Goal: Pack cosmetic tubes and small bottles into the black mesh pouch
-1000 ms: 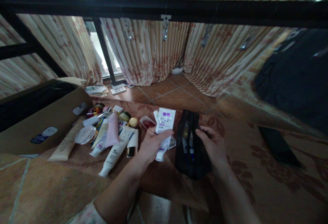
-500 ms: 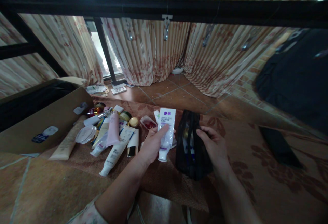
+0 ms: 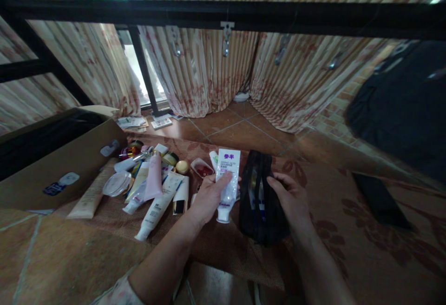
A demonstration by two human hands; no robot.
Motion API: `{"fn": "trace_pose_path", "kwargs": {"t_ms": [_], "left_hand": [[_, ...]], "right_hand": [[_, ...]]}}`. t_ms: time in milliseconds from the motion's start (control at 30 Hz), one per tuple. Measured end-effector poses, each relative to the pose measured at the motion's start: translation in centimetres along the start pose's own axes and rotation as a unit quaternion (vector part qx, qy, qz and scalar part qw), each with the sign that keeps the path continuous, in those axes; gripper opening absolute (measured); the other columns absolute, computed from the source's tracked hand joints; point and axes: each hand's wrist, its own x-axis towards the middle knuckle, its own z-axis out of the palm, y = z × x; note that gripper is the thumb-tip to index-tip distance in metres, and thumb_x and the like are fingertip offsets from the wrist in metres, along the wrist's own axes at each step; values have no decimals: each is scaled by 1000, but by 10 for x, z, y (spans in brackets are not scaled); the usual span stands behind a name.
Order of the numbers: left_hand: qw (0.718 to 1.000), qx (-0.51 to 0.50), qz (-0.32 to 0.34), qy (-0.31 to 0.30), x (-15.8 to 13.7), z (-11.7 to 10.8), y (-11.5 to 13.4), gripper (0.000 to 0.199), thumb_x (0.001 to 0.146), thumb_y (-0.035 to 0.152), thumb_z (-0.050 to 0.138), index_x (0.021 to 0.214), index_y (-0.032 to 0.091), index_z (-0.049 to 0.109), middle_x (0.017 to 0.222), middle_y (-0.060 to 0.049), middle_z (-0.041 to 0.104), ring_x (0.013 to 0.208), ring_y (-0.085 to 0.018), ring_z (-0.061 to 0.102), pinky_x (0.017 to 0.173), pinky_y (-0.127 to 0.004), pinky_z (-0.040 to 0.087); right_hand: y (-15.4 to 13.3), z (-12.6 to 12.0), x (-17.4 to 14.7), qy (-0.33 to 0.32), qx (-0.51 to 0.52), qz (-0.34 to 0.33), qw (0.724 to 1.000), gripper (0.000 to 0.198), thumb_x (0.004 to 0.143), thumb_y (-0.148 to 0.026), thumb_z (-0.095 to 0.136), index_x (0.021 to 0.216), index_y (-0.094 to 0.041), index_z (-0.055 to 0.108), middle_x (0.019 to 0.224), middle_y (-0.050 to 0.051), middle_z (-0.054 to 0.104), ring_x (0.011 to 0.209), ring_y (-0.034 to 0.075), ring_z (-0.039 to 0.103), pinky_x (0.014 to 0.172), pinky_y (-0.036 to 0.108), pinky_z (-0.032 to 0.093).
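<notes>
Glossy, flat-ended tube (image 3: pixel 228 198) has edged toward the sheer black pouch (image 3: pixel 267 209).

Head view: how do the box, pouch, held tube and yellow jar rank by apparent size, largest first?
1. Box
2. Pouch
3. Held tube
4. Yellow jar

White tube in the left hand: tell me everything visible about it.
The white tube looks like glossy plastic, with purple characters near its flat far end, smaller print below and a white cap end towards the person. The left hand grips it, thumb across the printed front. It sits just left of the black pouch; its back is hidden.
</notes>
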Motion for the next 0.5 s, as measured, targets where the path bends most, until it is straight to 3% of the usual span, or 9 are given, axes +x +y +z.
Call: {"fn": "trace_pose_path", "kwargs": {"t_ms": [500], "left_hand": [[999, 2, -15, -31, 1, -1, -2, 47, 75, 52, 66, 92, 8, 72, 73, -10, 71, 52, -10, 55, 50, -22, 40]], "right_hand": [[4, -1, 2, -5, -4, -15, 1000, 34, 63, -44, 74, 83, -18, 71, 71, 3, 71, 63, 17, 63, 58, 27, 49]]}}
